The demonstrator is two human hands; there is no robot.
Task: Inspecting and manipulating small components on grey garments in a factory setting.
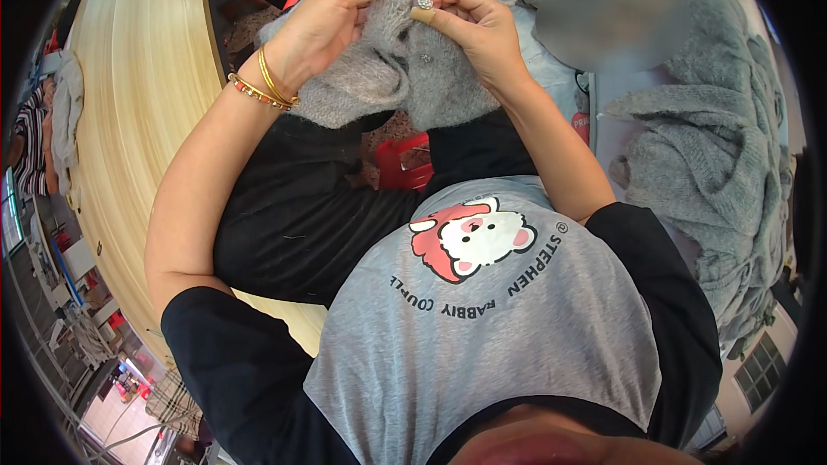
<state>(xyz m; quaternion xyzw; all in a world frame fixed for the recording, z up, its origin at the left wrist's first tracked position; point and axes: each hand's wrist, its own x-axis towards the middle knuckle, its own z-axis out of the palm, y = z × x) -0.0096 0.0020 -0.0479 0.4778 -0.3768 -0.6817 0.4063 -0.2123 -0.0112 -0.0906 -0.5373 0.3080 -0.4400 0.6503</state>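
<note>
A fuzzy grey knit cardigan (pixel 362 77) lies over my knees at the top of the head view. My right hand (pixel 482 34) pinches a round, sparkling button (pixel 425 3) between thumb and forefinger at the cardigan's edge. Below it, a second sparkling button (pixel 426 58) sits on the knit. To the left, my left hand (pixel 332 21) is raised over the cloth, thumb and forefinger pressed together. Anything between those fingertips is too small to make out. Its other fingers curl inward.
A pale wooden table (pixel 138 120) curves along my left side. More grey knit garments (pixel 698 146) are heaped on the right, with others at the far edge. A red plastic stool (pixel 401 164) shows beyond my legs. One oval patch at upper right is blurred.
</note>
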